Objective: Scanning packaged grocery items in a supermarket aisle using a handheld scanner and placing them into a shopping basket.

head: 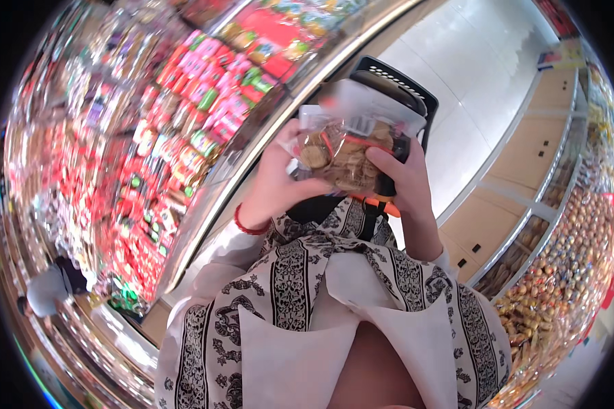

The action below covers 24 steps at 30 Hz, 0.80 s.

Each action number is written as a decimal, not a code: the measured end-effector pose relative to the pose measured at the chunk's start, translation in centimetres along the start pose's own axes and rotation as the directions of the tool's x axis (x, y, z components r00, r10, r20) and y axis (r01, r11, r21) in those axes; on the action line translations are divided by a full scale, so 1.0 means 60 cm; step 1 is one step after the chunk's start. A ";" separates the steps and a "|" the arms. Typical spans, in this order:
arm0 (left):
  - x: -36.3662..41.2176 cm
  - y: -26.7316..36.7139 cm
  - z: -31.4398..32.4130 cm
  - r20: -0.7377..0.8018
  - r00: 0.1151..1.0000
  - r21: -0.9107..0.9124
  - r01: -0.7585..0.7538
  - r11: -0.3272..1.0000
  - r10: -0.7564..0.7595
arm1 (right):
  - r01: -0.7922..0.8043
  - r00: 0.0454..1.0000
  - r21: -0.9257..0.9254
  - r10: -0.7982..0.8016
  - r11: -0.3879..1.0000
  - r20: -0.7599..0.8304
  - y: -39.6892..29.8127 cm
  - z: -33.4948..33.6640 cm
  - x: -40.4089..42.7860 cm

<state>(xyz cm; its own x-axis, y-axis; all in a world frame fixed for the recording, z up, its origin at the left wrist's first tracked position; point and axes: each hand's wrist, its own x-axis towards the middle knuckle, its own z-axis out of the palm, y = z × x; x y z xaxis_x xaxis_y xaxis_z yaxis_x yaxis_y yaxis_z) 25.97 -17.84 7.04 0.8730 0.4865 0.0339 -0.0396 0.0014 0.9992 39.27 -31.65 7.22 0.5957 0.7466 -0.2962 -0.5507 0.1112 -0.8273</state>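
Note:
A clear plastic bag of round, tan biscuits or dried slices (355, 161) is held up before my chest. My left hand (286, 171) grips its left side, a red cord bracelet on the wrist. On the right side my right hand (401, 168) holds it, the thumb lying across the front. The bag's upper part is pale and blurred, with a printed code label on it. Behind and below the bag is a dark plastic shopping basket (429, 115), partly hidden by it. Something orange (384, 205) shows just under the bag.
Sloping display bins of red, pink and green wrapped packets (210, 97) rise on the left behind a metal-edged counter. Along the right run wooden cabinets (517, 153) with bins of wrapped sweets (557, 271). Pale floor tiles (455, 76) lie between. Another person (48, 294) is at the far lower left.

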 end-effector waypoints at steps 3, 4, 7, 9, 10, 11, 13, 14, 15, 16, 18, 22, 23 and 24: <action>-0.054 0.016 -0.027 -0.109 0.991 -0.070 0.074 0.995 -0.082 | 0.005 0.995 -0.230 0.018 0.973 0.096 0.015 0.068 0.003; -0.069 0.018 -0.041 -0.143 0.980 -0.175 0.111 0.978 -0.137 | 0.030 0.992 -0.242 0.000 0.970 0.122 0.028 0.088 0.002; -0.124 0.014 -0.089 -0.235 0.966 -0.175 0.071 0.982 -0.111 | -0.025 0.973 -0.238 0.078 0.971 0.217 0.054 0.145 -0.006; -0.157 0.015 -0.115 -0.279 0.957 -0.139 0.046 0.989 -0.084 | 0.025 0.971 -0.209 0.026 0.978 0.239 0.082 0.171 -0.013; -0.170 0.022 -0.125 -0.306 0.947 -0.154 0.049 0.987 -0.095 | 0.042 0.980 -0.211 0.000 0.976 0.197 0.090 0.181 -0.016; -0.183 0.028 -0.134 -0.331 0.938 -0.169 0.052 0.984 -0.106 | 0.060 0.988 -0.214 -0.027 0.975 0.153 0.098 0.187 -0.019; -0.211 0.041 -0.151 -0.378 0.922 -0.208 0.006 0.978 -0.086 | 0.021 0.986 -0.218 0.015 0.976 0.164 0.106 0.198 -0.016; -0.225 0.046 -0.159 -0.405 0.912 -0.245 -0.035 0.969 -0.069 | 0.051 0.973 -0.148 -0.016 0.988 0.231 0.102 0.205 -0.015; -0.240 0.050 -0.162 -0.429 0.901 -0.285 -0.076 0.955 -0.057 | 0.074 0.956 -0.078 -0.048 0.994 0.289 0.095 0.216 -0.021; -0.249 0.047 -0.174 -0.409 0.912 -0.243 -0.074 0.967 -0.033 | 0.121 0.944 -0.039 -0.103 0.992 0.314 0.086 0.233 -0.022; -0.270 0.046 -0.199 -0.364 0.931 -0.149 -0.012 0.989 -0.044 | 0.100 0.920 -0.143 -0.036 0.985 0.391 0.067 0.250 -0.019; -0.305 0.062 -0.221 -0.205 0.971 0.002 0.125 0.992 -0.122 | 0.281 0.789 -0.463 0.072 0.841 0.610 0.062 0.307 -0.018; -0.310 0.065 -0.222 -0.153 0.979 0.118 0.156 0.981 -0.137 | 0.369 0.741 -0.536 0.108 0.759 0.663 0.065 0.315 -0.018; -0.315 0.068 -0.225 -0.111 0.990 0.129 0.100 0.987 -0.086 | 0.405 0.732 -0.673 0.222 0.618 0.644 0.080 0.322 -0.013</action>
<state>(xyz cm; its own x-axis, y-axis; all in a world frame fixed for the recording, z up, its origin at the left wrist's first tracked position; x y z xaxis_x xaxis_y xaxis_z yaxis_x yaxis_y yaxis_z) 2.77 -15.24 10.21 0.8137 0.5787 -0.0546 0.1110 -0.0625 0.9919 24.87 -19.03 12.71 -0.0626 0.9937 -0.0930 0.2945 -0.0706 -0.9530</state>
